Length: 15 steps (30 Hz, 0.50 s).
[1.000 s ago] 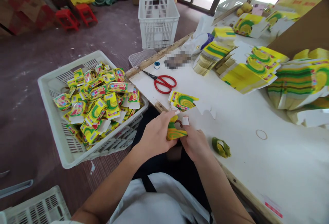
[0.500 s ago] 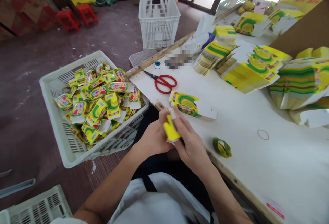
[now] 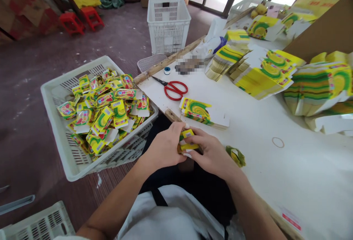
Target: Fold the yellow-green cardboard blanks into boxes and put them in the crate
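A small yellow and green carton sits between my two hands, just off the near table edge. My left hand wraps round its left side. From the right, my right hand grips it with thumb and fingers, partly covering it. Just beyond them lies a short stack of flat printed cartons on the white table. Beside my right hand is a crumpled green and yellow bundle. To the left, a white crate holds many filled cartons, some with white flaps sticking out.
Red-handled scissors and a small tape roll lie on the table. Stacks of folded cartons stand at the back right. A rubber band lies at right. An upright white crate and red stools are on the floor.
The carton has turned, so a barcode face now shows. My right hand has shifted slightly right, its fingers now lying across the carton. The view has moved a little.
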Tool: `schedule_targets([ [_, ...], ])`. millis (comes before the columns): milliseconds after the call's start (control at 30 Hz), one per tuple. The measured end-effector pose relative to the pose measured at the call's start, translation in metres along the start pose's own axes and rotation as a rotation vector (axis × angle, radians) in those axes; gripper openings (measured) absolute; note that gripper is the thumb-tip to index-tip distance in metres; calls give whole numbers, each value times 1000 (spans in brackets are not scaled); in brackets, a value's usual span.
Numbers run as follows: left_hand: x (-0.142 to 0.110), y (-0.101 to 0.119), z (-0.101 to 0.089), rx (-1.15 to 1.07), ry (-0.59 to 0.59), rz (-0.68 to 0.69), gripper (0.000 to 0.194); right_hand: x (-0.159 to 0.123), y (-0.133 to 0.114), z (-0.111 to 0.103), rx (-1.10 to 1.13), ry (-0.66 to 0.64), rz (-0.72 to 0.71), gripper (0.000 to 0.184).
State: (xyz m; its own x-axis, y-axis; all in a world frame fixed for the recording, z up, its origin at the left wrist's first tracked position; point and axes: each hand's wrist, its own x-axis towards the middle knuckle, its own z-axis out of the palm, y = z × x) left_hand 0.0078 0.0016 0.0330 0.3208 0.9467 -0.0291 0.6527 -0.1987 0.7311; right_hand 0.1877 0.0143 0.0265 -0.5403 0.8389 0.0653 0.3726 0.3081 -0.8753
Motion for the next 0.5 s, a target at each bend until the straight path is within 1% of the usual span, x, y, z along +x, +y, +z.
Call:
schedule_targets([
  [67, 0, 2, 3, 8, 32, 17, 67, 1, -1, 11, 76, 100, 35, 16],
  [100, 0, 1, 3, 0, 47, 26, 67, 2, 0, 15, 124, 124, 35, 19],
  [167, -1, -4, -1, -18, 83, 31, 67, 4, 4, 16, 252, 103, 20, 37],
  [200, -1, -9, -6, -10, 117, 19, 66, 7, 8, 12, 310, 88, 14, 49],
  [233, 0, -16, -13, 12, 173, -8, 64, 11, 14, 5, 341, 95, 12, 57],
  [267, 1, -24, -21, 49, 255, -44, 62, 16, 20, -4, 335, 123, 17, 61],
  [300, 2, -32, -30, 104, 362, -86, 60, 22, 28, -14, 258, 200, 28, 61],
  [333, 3, -39, -39, 154, 494, -136, 59, 29, 36, -24, 107, 295, 53, 57],
  [367, 3, -44, -47, 207, 637, -161, 66, 36, 44, -34, -94, 361, 98, 51],
  [400, 2, -47, -54, 245, 774, -176, 75, 42, 52, -41, -310, 378, 151, 47],
  [433, -1, -46, -58, 240, 872, -169, 80, 48, 58, -46, -465, 371, 196, 41],
  [467, -5, -42, -60, 178, 923, -131, 76, 52, 63, -48, -547, 363, 219, 35],
  [500, -10, -35, -60, 62, 923, -74, 66, 55, 67, -48, -597, 351, 233, 31],
])
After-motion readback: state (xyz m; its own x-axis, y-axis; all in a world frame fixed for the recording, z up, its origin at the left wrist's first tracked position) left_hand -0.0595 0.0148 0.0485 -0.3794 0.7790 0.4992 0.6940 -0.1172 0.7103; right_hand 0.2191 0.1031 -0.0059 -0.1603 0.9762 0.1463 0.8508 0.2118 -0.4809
